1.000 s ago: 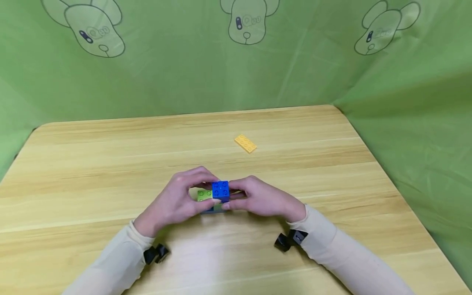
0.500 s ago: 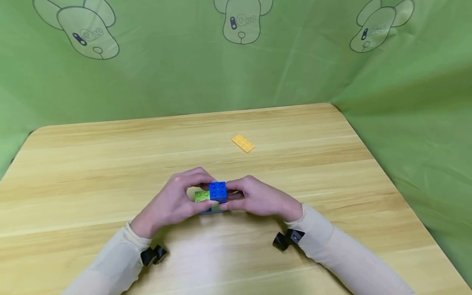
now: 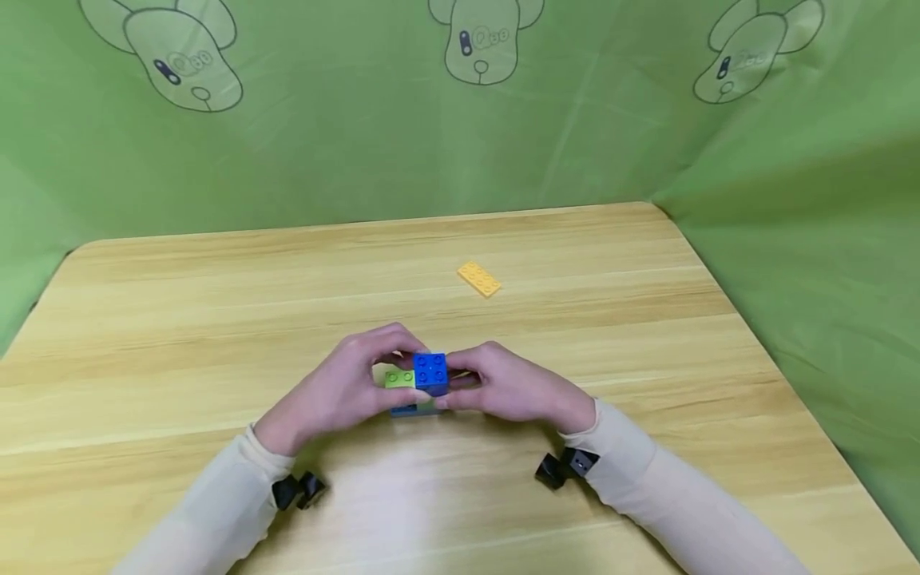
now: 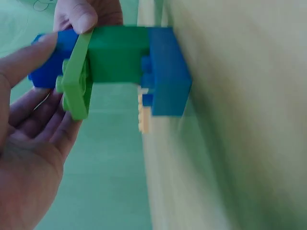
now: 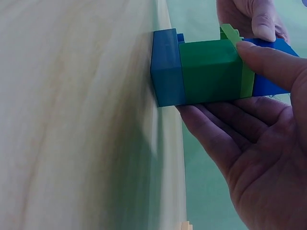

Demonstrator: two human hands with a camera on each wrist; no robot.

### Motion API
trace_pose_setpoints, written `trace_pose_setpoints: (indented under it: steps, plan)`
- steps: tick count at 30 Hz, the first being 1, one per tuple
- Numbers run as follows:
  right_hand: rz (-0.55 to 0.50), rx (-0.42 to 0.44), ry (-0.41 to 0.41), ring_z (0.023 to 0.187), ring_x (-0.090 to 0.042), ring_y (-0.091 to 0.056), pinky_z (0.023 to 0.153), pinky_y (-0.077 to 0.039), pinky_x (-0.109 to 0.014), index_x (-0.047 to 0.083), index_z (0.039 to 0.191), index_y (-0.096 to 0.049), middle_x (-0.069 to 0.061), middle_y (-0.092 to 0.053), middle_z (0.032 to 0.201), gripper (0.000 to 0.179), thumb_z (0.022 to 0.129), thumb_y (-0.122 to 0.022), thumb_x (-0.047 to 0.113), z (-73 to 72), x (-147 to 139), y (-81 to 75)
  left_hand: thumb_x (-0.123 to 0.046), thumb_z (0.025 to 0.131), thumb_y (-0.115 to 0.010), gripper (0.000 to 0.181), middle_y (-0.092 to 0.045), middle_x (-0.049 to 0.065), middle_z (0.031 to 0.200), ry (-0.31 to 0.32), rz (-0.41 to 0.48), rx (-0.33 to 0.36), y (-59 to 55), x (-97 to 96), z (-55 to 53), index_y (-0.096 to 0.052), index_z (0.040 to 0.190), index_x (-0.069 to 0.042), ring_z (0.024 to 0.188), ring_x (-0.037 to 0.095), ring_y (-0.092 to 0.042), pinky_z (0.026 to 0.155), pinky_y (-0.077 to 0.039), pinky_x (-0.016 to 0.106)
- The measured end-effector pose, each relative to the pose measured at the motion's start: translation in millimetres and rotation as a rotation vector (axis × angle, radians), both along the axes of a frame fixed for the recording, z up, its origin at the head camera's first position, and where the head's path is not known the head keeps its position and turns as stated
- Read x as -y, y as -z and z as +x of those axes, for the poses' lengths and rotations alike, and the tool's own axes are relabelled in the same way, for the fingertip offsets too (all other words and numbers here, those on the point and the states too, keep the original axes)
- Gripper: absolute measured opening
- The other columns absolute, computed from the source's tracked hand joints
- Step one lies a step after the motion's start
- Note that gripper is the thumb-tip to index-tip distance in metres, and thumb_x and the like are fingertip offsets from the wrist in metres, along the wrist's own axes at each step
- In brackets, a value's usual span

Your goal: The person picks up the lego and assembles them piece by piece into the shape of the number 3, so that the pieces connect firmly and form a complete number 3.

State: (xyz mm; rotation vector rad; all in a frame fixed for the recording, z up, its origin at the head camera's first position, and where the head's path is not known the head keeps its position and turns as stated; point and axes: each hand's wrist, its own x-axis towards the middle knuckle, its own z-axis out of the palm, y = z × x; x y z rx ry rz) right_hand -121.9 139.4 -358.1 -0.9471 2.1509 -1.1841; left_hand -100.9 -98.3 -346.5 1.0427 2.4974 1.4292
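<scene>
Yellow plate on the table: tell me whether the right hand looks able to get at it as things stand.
Probably yes: in the head view, nothing stands between the right hand and the yellow plate. The hand grips the brick stack, though, so it would likely need to let go first.

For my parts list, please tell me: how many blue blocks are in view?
2: a bright blue block atop the stack, and a duller blue block at its bottom.
</scene>
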Motion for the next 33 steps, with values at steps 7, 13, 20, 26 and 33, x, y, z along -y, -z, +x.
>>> trace_pose_setpoints:
  steps: [7,13,20,26,33]
  plan:
    - [0.027,-0.023,0.003,0.104,-0.009,-0.065,0.09,-0.052,-0.026,0.005,0.121,-0.066,0.002,-0.069,0.113,0.032,0.093,-0.07,0.02,1.4,-2.4,-2.3,-0.024,0.085,-0.08,0.054,-0.06,-0.004,0.128,0.116,0.068,0.189,-11.2,8.8,-15.0,-0.059,0.132,-0.009,0.121,0.018,-0.054,0.105,-0.041,0.035]
    - [0.056,-0.002,0.016,0.103,-0.007,-0.065,0.089,-0.052,-0.025,0.004,0.122,-0.066,0.003,-0.07,0.112,0.033,0.092,-0.071,0.019,1.6,0.6,-3.3,-0.014,0.097,-0.063,0.033,-0.061,0.005,0.129,0.042,0.251,0.233,-23.8,20.1,-32.2,-0.061,0.129,-0.004,0.121,0.023,-0.055,0.102,-0.045,0.037]
    - [0.07,-0.005,0.023,0.103,-0.008,-0.065,0.09,-0.052,-0.026,0.004,0.122,-0.066,0.002,-0.07,0.112,0.035,0.092,-0.072,0.019,0.2,1.7,-3.1,-0.022,0.098,-0.064,0.033,-0.062,0.001,0.129,-0.086,0.226,0.184,-23.2,17.3,-59.9,-0.063,0.128,-0.008,0.121,0.019,-0.055,0.101,-0.046,0.034]
    - [0.078,-0.01,0.023,0.103,-0.007,-0.064,0.091,-0.051,-0.026,0.004,0.123,-0.065,0.003,-0.069,0.112,0.035,0.092,-0.072,0.02,-0.4,3.3,-2.6,-0.018,0.097,-0.065,0.036,-0.059,0.001,0.132,-0.104,0.188,0.135,-17.1,10.1,-80.0,-0.061,0.13,-0.007,0.125,0.02,-0.051,0.106,-0.039,0.032]
    - [0.088,-0.007,0.025,0.104,-0.006,-0.063,0.092,-0.05,-0.025,0.004,0.123,-0.065,0.004,-0.069,0.112,0.036,0.091,-0.073,0.019,-0.9,4.5,-2.0,-0.018,0.096,-0.066,0.037,-0.058,0.005,0.133,-0.094,0.134,0.121,-8.4,1.9,-100.4,-0.061,0.13,-0.005,0.125,0.02,-0.051,0.107,-0.039,0.032]
